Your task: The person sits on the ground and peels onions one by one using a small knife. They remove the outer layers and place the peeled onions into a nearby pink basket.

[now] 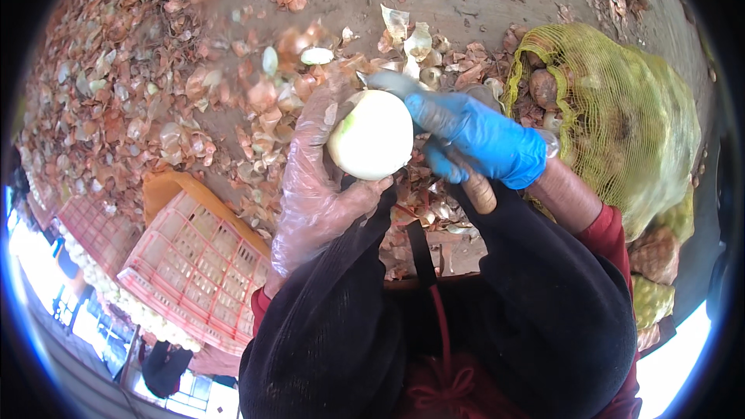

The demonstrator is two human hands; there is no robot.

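Note:
A large peeled white onion [372, 135] with a small green patch lies in my left hand [326, 186], which wears a thin clear plastic glove and curls around the onion's left side. My right hand [477, 134], in a blue glove with some bare fingers showing, closes on a knife [396, 82]. The blade is blurred and lies at the onion's upper right edge. A bare finger of that hand points down beside my knee. Onion skins and cut pieces are spread on the ground beneath both hands.
Dry onion skins [139, 99] cover the ground ahead and to the left. A yellow-green mesh sack [634, 122] of onions bulges at the right, with more sacks behind. A red-and-white plastic crate [198, 267] stands at the lower left, by many white onions [139, 308].

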